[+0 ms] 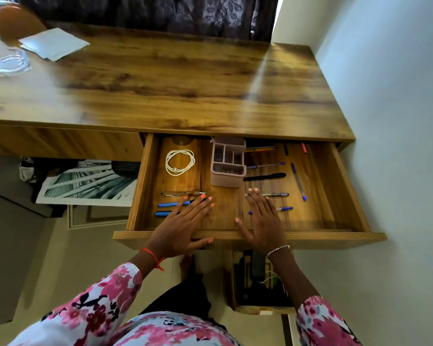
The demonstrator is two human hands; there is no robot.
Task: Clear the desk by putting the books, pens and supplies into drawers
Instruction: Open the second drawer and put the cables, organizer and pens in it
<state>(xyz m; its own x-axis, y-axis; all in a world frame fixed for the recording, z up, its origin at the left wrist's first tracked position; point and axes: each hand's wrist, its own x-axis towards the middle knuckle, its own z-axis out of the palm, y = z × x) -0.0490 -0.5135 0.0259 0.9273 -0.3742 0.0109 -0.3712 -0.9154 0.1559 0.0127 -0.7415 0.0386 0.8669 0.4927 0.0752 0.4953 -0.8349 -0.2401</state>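
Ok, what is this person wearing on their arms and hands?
Both sleeves are white with a pink and black floral print. The left hand has coral-painted nails and an orange wrist string; the right hand has pale nails and a beaded bracelet.

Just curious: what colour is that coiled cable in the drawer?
White; the coiled cable shows in the head view.

Counter (pixel 173 78): bare across its middle; papers (pixel 54 43) and a glass dish (pixel 9 62) at its far left.
Drawer (pixel 248 236): pulled out below the counter's front edge, right of centre.
Drawer, left part: coiled cable (pixel 180 162) at the back, three pens (pixel 171 204) nearer the front.
Drawer, middle: organiser (pixel 228 162) toward the back.
Drawer, right part: scattered pens (pixel 298 181).
Hands: left hand (pixel 183 228) and right hand (pixel 263 221) flat over the drawer's front edge, apart, reaching inside.
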